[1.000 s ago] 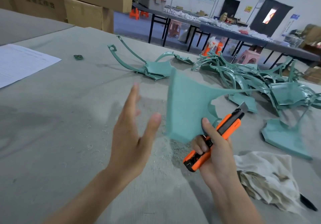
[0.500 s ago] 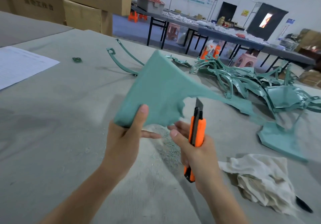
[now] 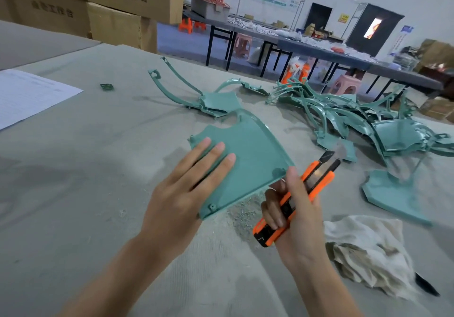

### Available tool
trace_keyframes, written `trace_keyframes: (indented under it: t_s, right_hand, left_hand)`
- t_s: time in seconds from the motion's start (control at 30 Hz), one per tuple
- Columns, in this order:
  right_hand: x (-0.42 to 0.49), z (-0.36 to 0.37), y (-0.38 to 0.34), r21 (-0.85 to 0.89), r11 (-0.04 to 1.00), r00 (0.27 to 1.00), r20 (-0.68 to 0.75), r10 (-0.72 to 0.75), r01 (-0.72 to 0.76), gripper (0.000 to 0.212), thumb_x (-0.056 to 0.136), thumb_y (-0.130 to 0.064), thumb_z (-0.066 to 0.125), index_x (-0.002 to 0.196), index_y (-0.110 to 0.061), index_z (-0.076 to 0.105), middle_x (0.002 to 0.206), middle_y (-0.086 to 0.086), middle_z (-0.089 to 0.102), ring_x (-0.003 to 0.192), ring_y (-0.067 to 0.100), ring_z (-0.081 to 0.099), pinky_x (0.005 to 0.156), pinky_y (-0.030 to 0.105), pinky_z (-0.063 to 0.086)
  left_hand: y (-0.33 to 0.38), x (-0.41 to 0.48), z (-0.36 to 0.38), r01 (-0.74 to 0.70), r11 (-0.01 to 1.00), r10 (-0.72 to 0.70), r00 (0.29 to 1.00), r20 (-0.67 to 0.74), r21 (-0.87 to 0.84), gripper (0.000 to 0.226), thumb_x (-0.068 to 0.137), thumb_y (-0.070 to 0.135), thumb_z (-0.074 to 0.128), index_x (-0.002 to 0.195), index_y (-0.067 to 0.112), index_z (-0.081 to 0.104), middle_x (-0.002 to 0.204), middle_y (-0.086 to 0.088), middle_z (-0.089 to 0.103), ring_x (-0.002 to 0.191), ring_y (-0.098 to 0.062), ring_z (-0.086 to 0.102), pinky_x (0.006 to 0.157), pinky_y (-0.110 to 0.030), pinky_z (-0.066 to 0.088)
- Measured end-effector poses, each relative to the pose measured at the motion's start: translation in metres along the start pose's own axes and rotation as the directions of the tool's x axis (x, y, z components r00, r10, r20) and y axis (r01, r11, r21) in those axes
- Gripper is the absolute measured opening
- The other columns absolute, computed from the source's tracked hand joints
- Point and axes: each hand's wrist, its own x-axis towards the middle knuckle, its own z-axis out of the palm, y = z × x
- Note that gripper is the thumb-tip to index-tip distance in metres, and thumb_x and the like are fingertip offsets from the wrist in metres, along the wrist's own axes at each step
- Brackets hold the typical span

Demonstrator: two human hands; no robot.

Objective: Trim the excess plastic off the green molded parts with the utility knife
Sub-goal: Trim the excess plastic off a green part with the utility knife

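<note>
Resting under left fingers (image 3: 216,152), green part (image 3: 255,154)

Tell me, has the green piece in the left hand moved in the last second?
Yes. The green piece has turned over and dropped flatter toward the table; the left hand, earlier off it, now holds it.

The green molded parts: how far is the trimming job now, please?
Probably early. Done: perhaps the one separate part lying far left of the heap, and shavings lie on the table. In hand: the left hand holds a green panel, the right hand grips the utility knife, blade out, not cutting. Left: the tangled pile on the right.
</note>
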Motion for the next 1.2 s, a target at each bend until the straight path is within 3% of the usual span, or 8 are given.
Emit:
trace_keyframes:
  t_s: [0.13,0.23,0.3,0.4,0.6,0.73,1.03,1.2]
  right_hand:
    - [0.003,-0.001,0.001,-0.06,0.998,0.999,-0.045,-0.009,0.006,0.025,0.081,-0.025,0.068,0.061,-0.021,0.055,0.047,-0.003,0.034,0.031,0.008,0.027,0.034,0.019,0.028]
    - [0.005,-0.001,0.0,-0.021,1.0,0.997,-0.079,-0.007,0.005,0.029,0.084,-0.023,0.068,0.058,-0.023,0.057,0.048,-0.004,0.033,0.031,0.007,0.026,0.034,0.019,0.028]
    - [0.006,-0.002,-0.002,0.035,0.999,0.994,-0.112,-0.001,0.005,0.028,0.083,-0.024,0.072,0.06,-0.022,0.056,0.05,-0.004,0.033,0.031,0.007,0.026,0.033,0.018,0.027]
    - [0.009,-0.005,-0.005,0.092,0.996,0.99,-0.138,0.007,0.006,0.022,0.077,-0.027,0.069,0.06,-0.02,0.057,0.055,-0.002,0.039,0.031,0.007,0.026,0.033,0.017,0.027]
    - [0.006,-0.004,-0.004,-0.148,0.989,1.0,0.004,-0.001,0.002,0.031,0.082,-0.039,0.072,0.062,-0.023,0.054,0.046,-0.003,0.033,0.033,0.009,0.027,0.036,0.02,0.028]
    - [0.002,0.002,-0.009,-0.31,0.944,0.987,0.147,-0.07,0.114,0.062,0.074,-0.079,0.062,0.101,-0.023,0.069,0.065,0.0,0.057,0.042,0.009,0.034,0.042,0.02,0.03]
    - [-0.014,0.009,-0.004,-0.782,0.326,0.848,0.489,-0.206,0.531,0.038,0.093,-0.07,0.04,0.082,-0.035,0.044,0.059,-0.01,0.039,0.053,0.01,0.04,0.051,0.03,0.029]
    - [-0.014,0.01,-0.004,-0.751,0.219,0.782,0.588,-0.204,0.622,0.037,0.095,-0.067,0.041,0.084,-0.031,0.043,0.064,-0.016,0.035,0.057,0.003,0.038,0.052,0.026,0.029]
  left_hand:
    - [0.01,0.004,-0.001,0.243,0.963,-0.254,0.963,-0.089,-0.112,0.058,0.09,0.014,0.058,0.144,0.007,0.037,0.149,-0.004,0.037,0.137,-0.018,0.037,0.111,-0.021,0.03]
    - [0.02,0.009,-0.001,0.43,0.84,-0.51,0.834,-0.21,-0.331,0.047,0.088,0.032,0.056,0.131,0.024,0.038,0.131,0.008,0.04,0.116,-0.015,0.047,0.085,-0.021,0.045]
    - [0.016,0.013,-0.003,0.531,0.56,-0.726,0.684,-0.069,-0.636,0.018,0.087,0.033,0.053,0.103,0.027,0.048,0.101,0.018,0.056,0.082,-0.005,0.056,0.062,-0.024,0.046]
    - [0.005,0.013,-0.008,0.656,-0.001,-0.634,0.583,0.508,-0.755,0.053,0.08,0.06,0.048,0.082,0.01,0.064,0.065,-0.006,0.062,0.048,-0.018,0.051,0.041,-0.025,0.037]
    - [0.011,0.011,-0.01,0.805,0.007,-0.365,0.555,0.748,-0.594,0.026,0.061,0.045,0.071,0.085,0.035,0.072,0.077,-0.014,0.064,0.067,-0.019,0.058,0.061,-0.028,0.044]
    - [0.01,0.018,-0.013,0.721,-0.08,-0.43,0.598,0.676,-0.689,0.019,0.074,0.035,0.07,0.088,0.022,0.069,0.056,0.002,0.051,0.038,-0.006,0.04,0.035,-0.012,0.027]
    - [0.003,0.025,-0.02,0.533,-0.194,-0.607,0.594,0.528,-0.824,0.015,0.084,0.032,0.062,0.074,0.02,0.06,0.054,0.001,0.046,0.035,-0.009,0.04,0.035,-0.016,0.03]
    - [0.004,0.024,-0.021,0.535,-0.199,-0.571,0.617,0.541,-0.821,0.017,0.086,0.034,0.061,0.071,0.025,0.062,0.052,0.003,0.046,0.038,-0.009,0.039,0.036,-0.017,0.029]
